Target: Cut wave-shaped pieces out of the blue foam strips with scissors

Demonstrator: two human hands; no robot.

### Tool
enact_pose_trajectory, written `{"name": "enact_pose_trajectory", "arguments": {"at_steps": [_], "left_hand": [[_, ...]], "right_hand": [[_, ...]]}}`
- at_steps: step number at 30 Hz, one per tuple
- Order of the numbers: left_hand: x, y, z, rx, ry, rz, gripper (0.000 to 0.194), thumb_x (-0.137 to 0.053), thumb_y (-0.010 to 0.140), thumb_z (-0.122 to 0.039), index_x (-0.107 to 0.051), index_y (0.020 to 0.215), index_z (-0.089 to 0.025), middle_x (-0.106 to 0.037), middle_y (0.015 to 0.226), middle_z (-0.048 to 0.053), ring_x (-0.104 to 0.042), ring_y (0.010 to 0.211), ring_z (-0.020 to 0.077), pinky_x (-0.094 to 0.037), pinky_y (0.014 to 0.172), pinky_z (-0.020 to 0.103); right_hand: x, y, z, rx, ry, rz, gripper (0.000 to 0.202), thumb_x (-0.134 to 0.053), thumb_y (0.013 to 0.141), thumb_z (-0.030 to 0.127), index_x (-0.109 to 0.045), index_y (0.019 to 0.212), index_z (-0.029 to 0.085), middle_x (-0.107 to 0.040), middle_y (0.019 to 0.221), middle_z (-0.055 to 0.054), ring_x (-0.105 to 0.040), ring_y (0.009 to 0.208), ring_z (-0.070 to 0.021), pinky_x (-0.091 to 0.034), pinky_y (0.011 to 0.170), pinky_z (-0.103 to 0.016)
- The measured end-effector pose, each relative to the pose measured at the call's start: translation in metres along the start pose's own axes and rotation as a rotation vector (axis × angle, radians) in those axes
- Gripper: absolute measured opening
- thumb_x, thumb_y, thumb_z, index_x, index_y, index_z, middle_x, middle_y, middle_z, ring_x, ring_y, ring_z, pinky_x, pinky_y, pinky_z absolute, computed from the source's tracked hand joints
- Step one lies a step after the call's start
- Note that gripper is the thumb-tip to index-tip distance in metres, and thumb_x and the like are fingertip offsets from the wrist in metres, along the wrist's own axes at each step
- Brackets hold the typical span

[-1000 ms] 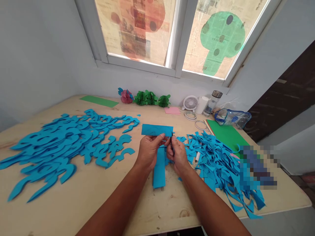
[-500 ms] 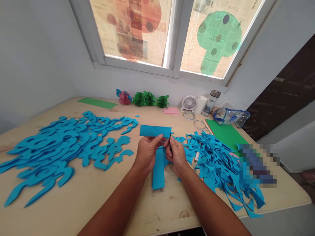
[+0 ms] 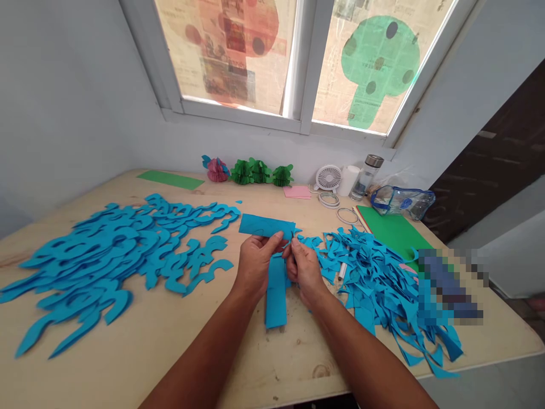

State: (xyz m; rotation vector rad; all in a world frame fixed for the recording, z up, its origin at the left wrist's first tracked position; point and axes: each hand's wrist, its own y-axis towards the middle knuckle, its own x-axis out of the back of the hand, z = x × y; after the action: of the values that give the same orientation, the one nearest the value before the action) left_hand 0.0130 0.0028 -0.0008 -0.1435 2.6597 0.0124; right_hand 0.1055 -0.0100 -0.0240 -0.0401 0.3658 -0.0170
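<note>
Two blue paper strips [image 3: 267,225]: the left hand [image 3: 255,264] pinches one, thumb on top; the other lies at six o'clock of it, flat. The right hand [image 3: 304,264], fingers curled, grips a dark tool [image 3: 292,234] at the strip's three-o'clock end. Three ruffled green paper shapes [image 3: 260,171] stand at twelve o'clock.
</note>
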Motion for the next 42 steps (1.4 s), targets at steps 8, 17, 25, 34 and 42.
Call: {"name": "enact_pose_trajectory", "arguments": {"at_steps": [8, 17, 25, 34, 42], "left_hand": [[0.003, 0.0, -0.002, 0.011, 0.112, 0.081, 0.032, -0.075, 0.065, -0.036, -0.056, 0.048, -0.017, -0.053, 0.048, -0.001, -0.049, 0.051, 0.0125, -0.044, 0.059, 0.027], [0.005, -0.001, -0.009, -0.007, 0.224, 0.119, 0.031, -0.074, 0.065, -0.035, -0.057, 0.046, -0.017, -0.055, 0.048, 0.0, -0.049, 0.051, 0.013, -0.043, 0.06, 0.028], [0.005, -0.001, -0.009, 0.024, 0.205, 0.117, 0.033, -0.072, 0.067, -0.037, -0.056, 0.046, -0.017, -0.054, 0.047, 0.0, -0.048, 0.05, 0.0128, -0.042, 0.058, 0.028], [0.005, -0.002, -0.013, -0.036, 0.305, 0.133, 0.032, -0.072, 0.066, -0.032, -0.056, 0.043, -0.018, -0.054, 0.047, 0.0, -0.049, 0.052, 0.014, -0.043, 0.062, 0.029], [0.009, 0.001, -0.01, -0.008, 0.313, 0.128, 0.029, -0.071, 0.067, -0.035, -0.059, 0.047, -0.018, -0.058, 0.05, 0.001, -0.052, 0.054, 0.0155, -0.044, 0.063, 0.029]], "right_hand": [[-0.003, -0.002, 0.0, -0.023, -0.02, -0.001, 0.055, -0.063, 0.066, 0.072, -0.053, 0.06, 0.019, -0.03, 0.034, 0.011, -0.017, 0.031, -0.004, -0.01, 0.035, -0.022], [0.0, -0.001, -0.001, -0.027, -0.01, -0.002, 0.052, -0.062, 0.069, 0.07, -0.053, 0.062, 0.019, -0.031, 0.036, 0.011, -0.018, 0.032, -0.0045, -0.009, 0.035, -0.021], [-0.002, -0.002, -0.001, -0.034, -0.014, -0.012, 0.053, -0.062, 0.069, 0.07, -0.052, 0.06, 0.019, -0.03, 0.035, 0.011, -0.017, 0.032, -0.0044, -0.009, 0.035, -0.022], [-0.002, -0.002, -0.001, -0.039, -0.014, -0.014, 0.053, -0.06, 0.071, 0.071, -0.053, 0.061, 0.019, -0.031, 0.036, 0.01, -0.02, 0.033, -0.0053, -0.012, 0.035, -0.022], [-0.002, -0.002, 0.0, -0.025, -0.03, -0.024, 0.054, -0.061, 0.07, 0.071, -0.053, 0.06, 0.019, -0.031, 0.035, 0.01, -0.019, 0.032, -0.0052, -0.012, 0.035, -0.022]]}}
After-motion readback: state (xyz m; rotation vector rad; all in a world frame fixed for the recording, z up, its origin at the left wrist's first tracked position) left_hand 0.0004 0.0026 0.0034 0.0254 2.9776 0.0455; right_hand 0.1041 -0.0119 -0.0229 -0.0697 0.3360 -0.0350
